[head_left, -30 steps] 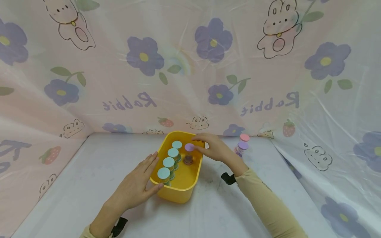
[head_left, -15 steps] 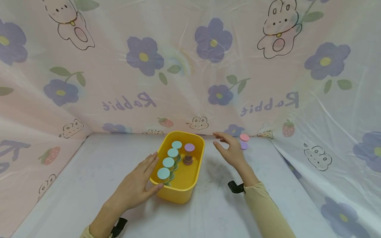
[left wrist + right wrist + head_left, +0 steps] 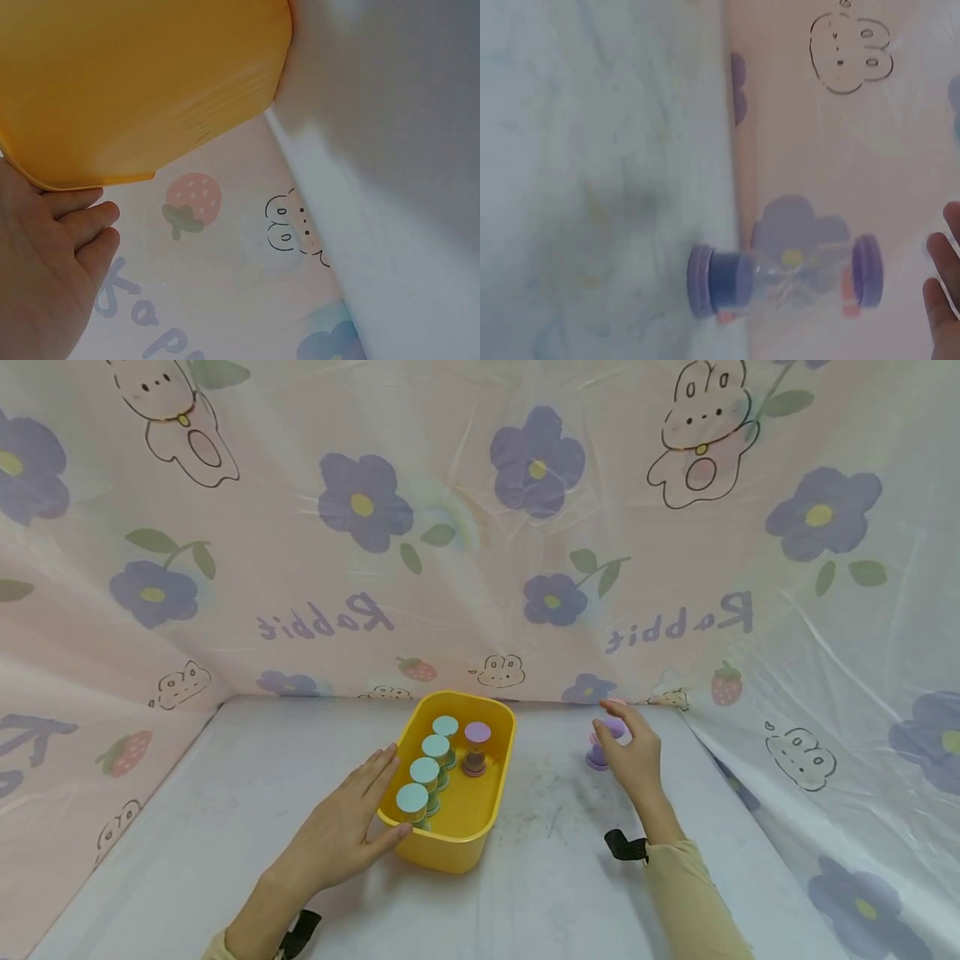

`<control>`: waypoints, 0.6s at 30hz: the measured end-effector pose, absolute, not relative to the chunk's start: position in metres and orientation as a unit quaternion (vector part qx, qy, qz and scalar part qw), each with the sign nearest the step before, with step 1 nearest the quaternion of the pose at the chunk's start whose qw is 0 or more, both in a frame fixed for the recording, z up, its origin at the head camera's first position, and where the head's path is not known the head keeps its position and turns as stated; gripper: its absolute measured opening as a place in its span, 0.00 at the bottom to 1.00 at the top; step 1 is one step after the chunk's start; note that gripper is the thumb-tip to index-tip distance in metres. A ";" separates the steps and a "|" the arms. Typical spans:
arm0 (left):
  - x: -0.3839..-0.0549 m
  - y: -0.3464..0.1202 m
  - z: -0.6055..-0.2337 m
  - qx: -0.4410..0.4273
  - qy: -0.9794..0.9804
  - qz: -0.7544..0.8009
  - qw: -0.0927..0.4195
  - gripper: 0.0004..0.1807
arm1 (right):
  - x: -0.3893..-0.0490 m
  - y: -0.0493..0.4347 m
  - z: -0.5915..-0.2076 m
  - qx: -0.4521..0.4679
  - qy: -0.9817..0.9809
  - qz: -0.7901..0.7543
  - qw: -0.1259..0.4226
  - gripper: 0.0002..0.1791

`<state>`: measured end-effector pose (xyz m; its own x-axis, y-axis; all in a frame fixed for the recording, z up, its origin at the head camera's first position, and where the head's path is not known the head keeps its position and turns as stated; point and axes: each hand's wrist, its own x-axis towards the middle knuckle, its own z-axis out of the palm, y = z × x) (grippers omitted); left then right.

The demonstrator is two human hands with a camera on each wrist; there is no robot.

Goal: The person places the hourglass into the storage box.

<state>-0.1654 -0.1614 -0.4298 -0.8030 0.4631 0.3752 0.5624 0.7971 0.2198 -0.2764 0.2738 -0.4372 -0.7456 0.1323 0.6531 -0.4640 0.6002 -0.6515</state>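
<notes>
A yellow plastic bin [image 3: 450, 853] stands on the table. My left hand [image 3: 341, 822] rests along its left rim, fingers straight; the left wrist view shows fingertips [image 3: 101, 225] at the bin's edge. Inside, several hourglasses with pale teal caps [image 3: 424, 770] stand in a row on the left, and one purple-capped hourglass [image 3: 477, 732] stands at the far right. My right hand [image 3: 637, 760] is at another upright purple hourglass [image 3: 795, 277] on the table, thumb and fingers spread near its top. In the right wrist view its fingers [image 3: 939, 300] look apart from the cap.
A pink-capped hourglass [image 3: 618, 702] stands just behind the purple one, mostly hidden. The white tabletop [image 3: 555, 860] ends at a hanging sheet [image 3: 480, 560] printed with flowers and rabbits, which closes off the back and both sides.
My right hand has released the purple hourglass in the bin, left the bin and moved right to the purple hourglass on the table. The left hand and bin have stayed put.
</notes>
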 end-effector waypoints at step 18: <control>-0.166 -0.163 -0.430 -0.276 -0.934 -0.166 0.153 0.49 | -0.283 0.307 -0.462 0.011 -0.844 0.469 0.261 0.32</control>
<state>-0.1662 -0.1627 -0.4302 -0.8001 0.4653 0.3786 0.5674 0.7919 0.2258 -0.2827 0.3069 -0.4615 -0.8638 0.2255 0.4505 -0.2639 0.5591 -0.7860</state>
